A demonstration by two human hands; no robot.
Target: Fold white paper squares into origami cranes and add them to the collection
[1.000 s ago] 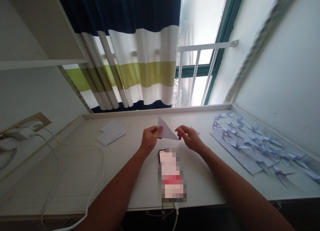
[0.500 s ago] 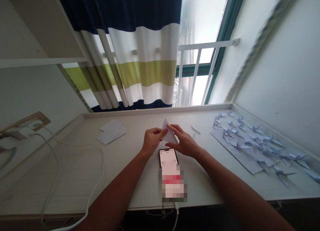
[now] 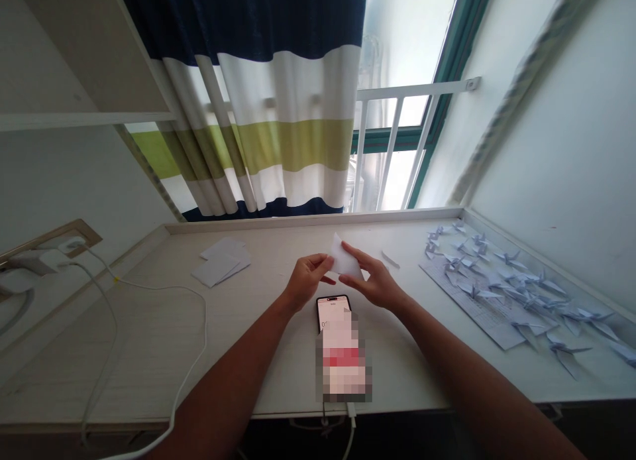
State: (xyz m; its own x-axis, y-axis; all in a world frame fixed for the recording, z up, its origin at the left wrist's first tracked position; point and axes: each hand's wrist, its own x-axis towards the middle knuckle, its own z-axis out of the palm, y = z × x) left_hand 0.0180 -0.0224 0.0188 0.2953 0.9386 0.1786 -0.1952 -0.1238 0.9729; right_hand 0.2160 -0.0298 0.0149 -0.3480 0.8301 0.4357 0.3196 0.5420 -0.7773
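Note:
A folded white paper triangle (image 3: 344, 258) is held in the air above the desk, between my two hands. My left hand (image 3: 309, 282) pinches its left side. My right hand (image 3: 371, 282) grips its lower right edge, with the fingers lying across the paper. Just below both hands, a smartphone (image 3: 332, 312) lies on the desk, and a pixelated patch hides most of its screen.
A small stack of white paper sheets (image 3: 220, 264) lies left of my hands. Several folded paper cranes (image 3: 507, 276) spread over a printed sheet (image 3: 477, 297) on the right. A thin paper strip (image 3: 390, 259) lies nearby. A white cable (image 3: 205, 327) loops across the desk.
The paper triangle has turned and now looks smaller. My right hand has moved in and taken hold of its lower right edge. Both hands sit slightly higher above the phone.

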